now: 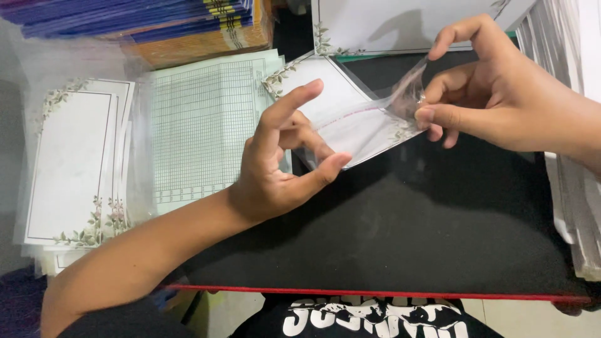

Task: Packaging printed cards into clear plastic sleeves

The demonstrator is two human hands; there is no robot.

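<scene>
Both hands holding a clear plastic sleeve point(366, 122) w/ a floral-bordered white card inside, above the black bench point(400, 231). Left hand point(282, 163) pinching its lower edge w/ thumb & fingers; right hand point(494, 87) pinching the flap end. Stack of same cards point(72, 166) lying at left.

Desk under my fingers is a black-topped table point(400, 231) with a thin red strip point(375, 292) along the near edge, and the light's soft and even, so no harsh shadows. Just below that edge, toward me from my fingertips, there's a bit of pale tiled floor point(532, 316) showing.
</scene>
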